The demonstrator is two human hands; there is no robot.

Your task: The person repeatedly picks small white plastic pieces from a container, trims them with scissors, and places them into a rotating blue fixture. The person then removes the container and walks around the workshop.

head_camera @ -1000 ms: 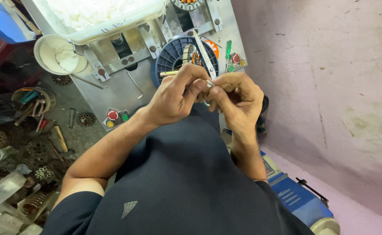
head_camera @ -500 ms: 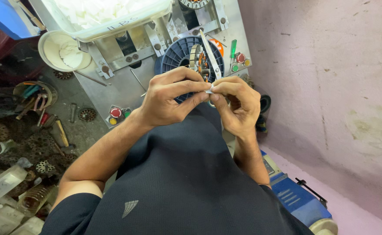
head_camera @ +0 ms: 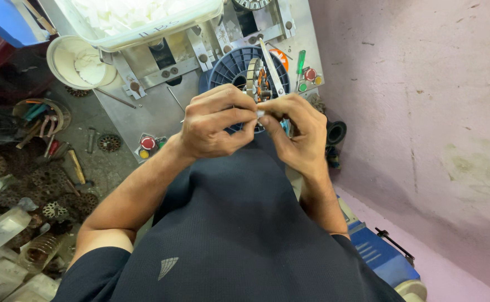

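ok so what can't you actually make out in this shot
- Head view: the small pale piece pinched between the left hand and right hand is mostly covered by fingertips; its kind is unclear.
- The blue spool is half hidden by both hands.
- The white tub is cut off by the top edge.
- The parts on the floor are too small and cluttered to identify.

Bare steel plate [head_camera: 155, 109] left of the left hand [head_camera: 214, 123] leaves passing room; ahead, the blue spool [head_camera: 231, 67] and stator ring [head_camera: 251, 75] block, the pink wall [head_camera: 424, 112] closes the right, scattered gears [head_camera: 55, 210] crowd the floor
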